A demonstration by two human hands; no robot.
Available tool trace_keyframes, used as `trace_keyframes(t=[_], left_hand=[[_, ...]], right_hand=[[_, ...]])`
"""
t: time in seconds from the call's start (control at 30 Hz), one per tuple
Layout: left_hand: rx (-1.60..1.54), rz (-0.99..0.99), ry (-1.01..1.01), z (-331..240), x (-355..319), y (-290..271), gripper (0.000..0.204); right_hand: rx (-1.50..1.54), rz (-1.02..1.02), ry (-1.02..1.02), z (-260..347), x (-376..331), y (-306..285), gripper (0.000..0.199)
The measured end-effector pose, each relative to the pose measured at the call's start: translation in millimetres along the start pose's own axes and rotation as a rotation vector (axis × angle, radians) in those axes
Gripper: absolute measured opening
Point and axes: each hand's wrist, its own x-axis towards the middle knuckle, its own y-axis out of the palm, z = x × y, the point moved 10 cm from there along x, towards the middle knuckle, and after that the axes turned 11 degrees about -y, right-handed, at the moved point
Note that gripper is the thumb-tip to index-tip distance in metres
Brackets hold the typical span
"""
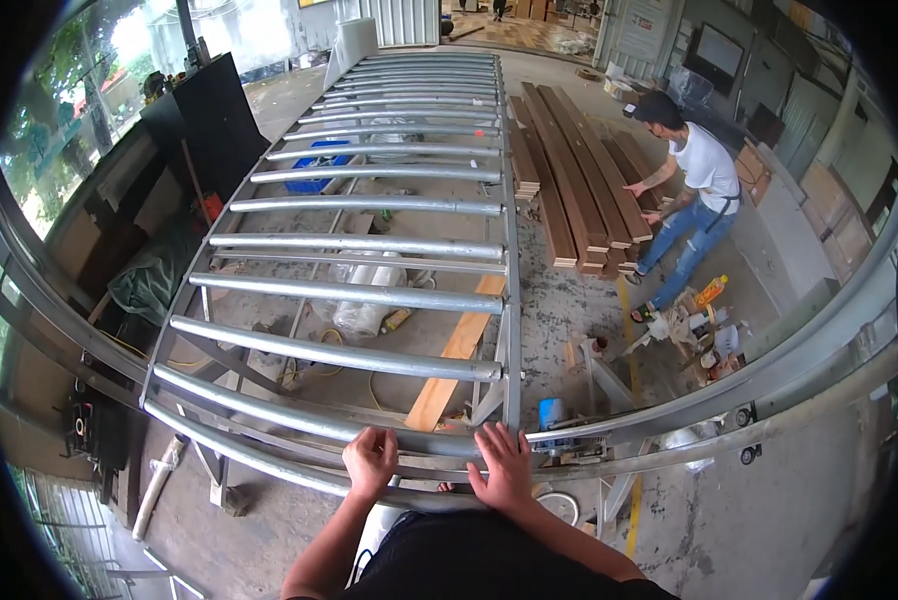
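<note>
A long conveyor of bare metal rollers point(349, 298) runs away from me in a steel frame point(513, 330). At its near end, my left hand point(371, 463) is closed in a fist against the nearest rollers; whether anything is inside it is hidden. To its right, my right hand point(503, 468) lies with fingers stretched over the roller end by the frame's right corner, holding nothing. Beneath the rollers, a plank of light wood point(456, 360) slants beside clear plastic-wrapped rolls point(369, 300).
Stacked brown boards point(579, 180) lie right of the conveyor, where a person in a white shirt point(707, 165) bends with hands on them. Bottles and rags point(704, 325) clutter the floor nearby. A blue crate point(317, 167) sits under the rollers. A curved metal rail point(729, 410) extends right.
</note>
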Motion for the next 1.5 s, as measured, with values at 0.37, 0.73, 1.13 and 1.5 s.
trace_keyframes(t=[0.37,0.73,1.13,1.5], left_hand=[[0.005,-0.006,-0.011,3,0,0,0.025],[0.008,-0.009,0.011,-4,-1,-1,0.025],[0.043,0.011,0.03,-6,-2,7,0.024],[0.004,0.003,0.01,-9,-4,7,0.022]], right_hand=[[-0.04,0.034,-0.005,4,2,0,0.058],[-0.024,0.045,0.004,2,0,0,0.059],[-0.028,0.026,0.012,-2,-6,-6,0.057],[0.001,0.017,0.001,-5,-6,-4,0.058]])
